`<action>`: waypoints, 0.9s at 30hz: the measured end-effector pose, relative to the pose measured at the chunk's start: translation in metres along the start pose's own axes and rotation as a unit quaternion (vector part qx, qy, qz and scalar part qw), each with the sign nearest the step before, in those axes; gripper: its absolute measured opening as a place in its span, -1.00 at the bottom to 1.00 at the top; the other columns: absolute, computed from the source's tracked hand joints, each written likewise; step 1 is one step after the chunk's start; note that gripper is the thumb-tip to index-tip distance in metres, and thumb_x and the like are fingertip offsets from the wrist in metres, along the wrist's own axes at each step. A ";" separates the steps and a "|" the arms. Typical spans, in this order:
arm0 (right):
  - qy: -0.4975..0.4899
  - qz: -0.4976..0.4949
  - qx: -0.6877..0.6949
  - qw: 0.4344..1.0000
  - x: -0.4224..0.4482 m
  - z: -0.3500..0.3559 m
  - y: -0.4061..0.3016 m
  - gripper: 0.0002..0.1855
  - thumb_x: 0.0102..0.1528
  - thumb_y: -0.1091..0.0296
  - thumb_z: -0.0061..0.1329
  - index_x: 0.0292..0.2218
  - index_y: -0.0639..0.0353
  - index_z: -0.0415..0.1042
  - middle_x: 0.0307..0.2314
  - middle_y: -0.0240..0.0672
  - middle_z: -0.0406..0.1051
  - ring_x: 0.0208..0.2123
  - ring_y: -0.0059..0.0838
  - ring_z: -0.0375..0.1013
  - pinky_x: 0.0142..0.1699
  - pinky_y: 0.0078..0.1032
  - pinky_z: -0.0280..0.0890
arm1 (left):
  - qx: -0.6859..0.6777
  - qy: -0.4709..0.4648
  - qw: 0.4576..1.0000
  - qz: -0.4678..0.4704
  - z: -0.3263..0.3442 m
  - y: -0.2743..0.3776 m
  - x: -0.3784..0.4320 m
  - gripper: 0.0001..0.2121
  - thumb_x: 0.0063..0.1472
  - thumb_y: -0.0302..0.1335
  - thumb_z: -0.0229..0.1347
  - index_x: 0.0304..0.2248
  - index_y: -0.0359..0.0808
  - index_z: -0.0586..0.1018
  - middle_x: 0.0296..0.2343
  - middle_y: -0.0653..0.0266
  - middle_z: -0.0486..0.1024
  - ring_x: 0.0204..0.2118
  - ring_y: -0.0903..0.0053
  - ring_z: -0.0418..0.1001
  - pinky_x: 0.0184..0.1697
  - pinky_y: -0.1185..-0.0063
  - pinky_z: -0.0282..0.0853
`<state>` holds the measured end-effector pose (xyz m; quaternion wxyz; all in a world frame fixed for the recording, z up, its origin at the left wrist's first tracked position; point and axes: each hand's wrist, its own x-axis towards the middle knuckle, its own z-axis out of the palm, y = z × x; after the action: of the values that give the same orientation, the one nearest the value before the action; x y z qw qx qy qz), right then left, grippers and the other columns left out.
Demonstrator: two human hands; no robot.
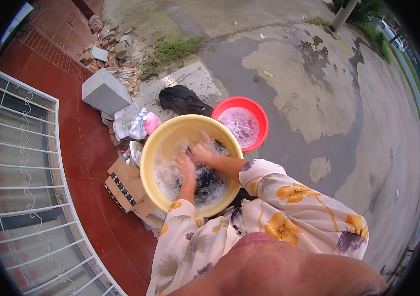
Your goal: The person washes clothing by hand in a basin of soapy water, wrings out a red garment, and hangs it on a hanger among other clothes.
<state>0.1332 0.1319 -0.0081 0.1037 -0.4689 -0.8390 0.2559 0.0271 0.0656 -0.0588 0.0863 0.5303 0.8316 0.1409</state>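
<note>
A large yellow plastic basin [146,162] of sudsy water stands before me, with dark wet cloth [205,179] lying partly under the foam. Both of my hands are in it, close together near the middle. My left hand [185,165] reaches into the suds at the upper edge of the cloth. Just right of it and a little farther off, my right hand [200,152] is blurred by splashing water, beside more dark cloth. Foam and splashes hide the fingertips, so what they grip cannot be made out. A red basin [264,124] with foamy water touches the yellow basin's far right side.
Beyond the yellow basin lies a black cloth bundle [184,100]. A pink bottle [151,123], plastic packaging [125,120], a grey block [106,91] and a cardboard box [127,181] stand left. Broken bricks [112,48] lie farther off; a white window grille [60,148] rises at far left.
</note>
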 end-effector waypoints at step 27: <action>0.188 0.093 0.313 0.926 -0.106 -0.148 -0.022 -0.62 0.04 0.17 0.08 -0.43 0.43 0.53 -0.54 -0.25 0.44 -0.46 -0.45 0.42 -0.27 -0.44 0.32 | -0.503 -0.102 0.852 0.102 -0.247 -0.071 0.020 -0.69 0.05 -0.79 -0.27 -0.30 -0.45 0.48 -0.44 0.23 0.56 -0.36 0.60 0.51 -0.18 0.63 0.40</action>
<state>0.2350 0.0827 0.1362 0.3771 -0.5280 -0.6336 0.4214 -0.1149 0.0200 0.1511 0.4103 0.5079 0.5749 0.4931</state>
